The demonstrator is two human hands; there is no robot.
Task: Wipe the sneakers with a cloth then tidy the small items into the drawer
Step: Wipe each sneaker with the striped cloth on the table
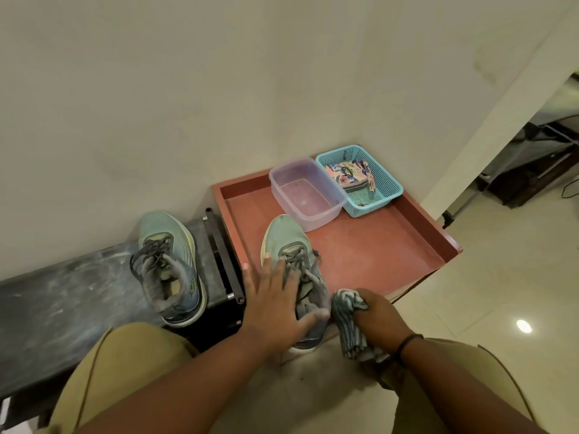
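Right hand grips cloth — beside sneaker, at drawer edge.

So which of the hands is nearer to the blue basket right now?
Right. The right hand, gripping the striped cloth, sits at the tray's near edge, below the blue basket. The left hand rests on the sneaker, further left.

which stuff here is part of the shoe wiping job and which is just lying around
Part of the job:
- sneaker on the red tray, under the left hand
- striped cloth, held by the right hand
- second sneaker on the dark bench

Lying about:
- clear plastic tub
- blue basket with a patterned pouch
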